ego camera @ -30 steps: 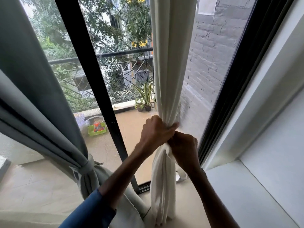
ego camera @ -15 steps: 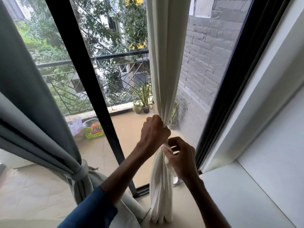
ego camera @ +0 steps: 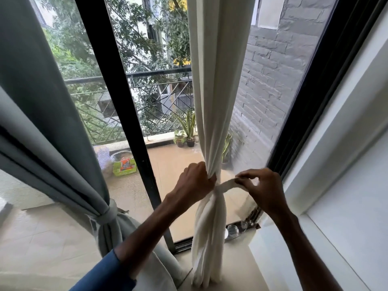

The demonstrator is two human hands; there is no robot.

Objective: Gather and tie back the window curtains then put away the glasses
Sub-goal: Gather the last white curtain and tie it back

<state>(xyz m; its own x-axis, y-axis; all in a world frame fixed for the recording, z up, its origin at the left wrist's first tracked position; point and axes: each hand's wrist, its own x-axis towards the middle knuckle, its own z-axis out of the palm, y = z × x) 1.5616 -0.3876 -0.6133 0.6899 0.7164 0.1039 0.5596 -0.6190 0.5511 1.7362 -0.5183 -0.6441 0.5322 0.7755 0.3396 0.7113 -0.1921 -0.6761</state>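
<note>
Pulled tie band point(ego camera: 227, 183) out right of white curtain point(ego camera: 216, 80), pinched by right hand point(ego camera: 266, 192); gather clenched in left hand point(ego camera: 195, 183). Keep taut; wrap snugly behind curtain.

Room lies between the cream gathered curtain point(ego camera: 210, 227) and the black right window frame point(ego camera: 327, 91); clear window glass point(ego camera: 262, 122) closes the far side.

A tall window with a black frame point(ego camera: 127, 114) lets in soft daylight. Outside are a beige balcony floor point(ego camera: 178, 164), a dark metal railing point(ego camera: 159, 72), potted plants point(ego camera: 190, 135) near it, a grey brick wall point(ego camera: 270, 80) at the right, and green trees point(ego camera: 134, 34) behind. Inside, a white wall point(ego camera: 357, 196) stands at the right.
</note>
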